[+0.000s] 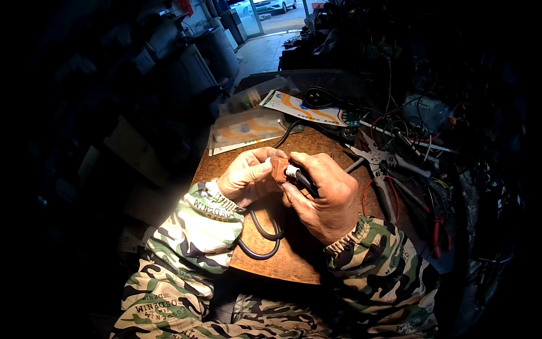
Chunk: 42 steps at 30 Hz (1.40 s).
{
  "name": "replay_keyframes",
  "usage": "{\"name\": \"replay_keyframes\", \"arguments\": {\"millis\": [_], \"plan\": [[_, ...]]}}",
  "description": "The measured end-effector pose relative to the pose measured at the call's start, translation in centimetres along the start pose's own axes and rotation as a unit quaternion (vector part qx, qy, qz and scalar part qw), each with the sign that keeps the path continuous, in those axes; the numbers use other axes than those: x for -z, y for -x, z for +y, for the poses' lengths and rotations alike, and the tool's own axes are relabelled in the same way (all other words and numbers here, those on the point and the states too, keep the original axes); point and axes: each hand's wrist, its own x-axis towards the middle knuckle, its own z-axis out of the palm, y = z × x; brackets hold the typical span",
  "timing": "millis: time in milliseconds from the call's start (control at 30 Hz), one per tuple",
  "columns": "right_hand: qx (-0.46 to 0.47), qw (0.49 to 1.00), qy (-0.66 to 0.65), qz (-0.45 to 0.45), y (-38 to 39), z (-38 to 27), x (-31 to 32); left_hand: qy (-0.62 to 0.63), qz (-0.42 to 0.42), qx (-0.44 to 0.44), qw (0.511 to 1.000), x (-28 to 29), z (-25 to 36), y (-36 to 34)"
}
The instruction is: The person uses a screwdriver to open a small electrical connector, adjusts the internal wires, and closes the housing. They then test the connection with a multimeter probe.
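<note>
Over the front part of the wooden table, my two hands meet around a small reddish-brown block-shaped part [279, 170]. My left hand [244, 174] pinches the block from the left, between thumb and fingers. From the right, my right hand [330, 195] is closed around a thick black cable [305, 182], with thumb and forefinger close to the block. A white piece [292, 171] shows at the cable's end, right beside the block; whether it goes inside cannot be seen. Below my left wrist, a loop of black cable [261, 256] lies on the table.
Wire-stripping pliers [374, 159] lie open to the right, near a red-handled tool [436, 237] and tangled wires [420, 133]. Clear packaging [248, 125] and a white-and-orange card [305, 107] lie at the back, beside a coiled black cord [319, 97]. The table's front edge [282, 277] is close to me.
</note>
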Motion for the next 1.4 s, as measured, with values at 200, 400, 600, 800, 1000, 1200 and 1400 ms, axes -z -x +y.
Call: {"name": "replay_keyframes", "arguments": {"millis": [200,400,600,800,1000,1200,1400], "plan": [[0.019,1.000,0.010,0.001,-0.1,-0.1,-0.1,0.002,0.000,-0.011,1.000,-0.4,0.2,0.2],[0.037,0.999,-0.029,0.010,-0.4,0.2,0.1,-0.063,0.021,-0.062,0.996,-0.9,0.6,0.0],[-0.107,0.992,-0.069,-0.013,-0.4,0.5,-0.1,-0.323,0.083,-0.171,0.927,-2.1,1.6,0.1],[-0.085,0.995,-0.025,-0.040,-0.4,1.4,-0.1,-0.408,0.058,-0.217,0.885,-1.5,1.6,0.4],[0.028,0.998,0.051,-0.006,-0.6,1.2,-0.1,-0.337,0.143,-0.117,0.923,-2.9,1.6,0.3],[0.100,0.987,0.120,-0.041,-0.3,2.2,-0.2,-0.324,0.188,-0.039,0.926,-2.8,1.8,0.4],[0.015,0.996,0.046,-0.070,-0.4,2.0,0.1,-0.257,0.160,-0.023,0.953,-2.5,1.5,0.3]]}}
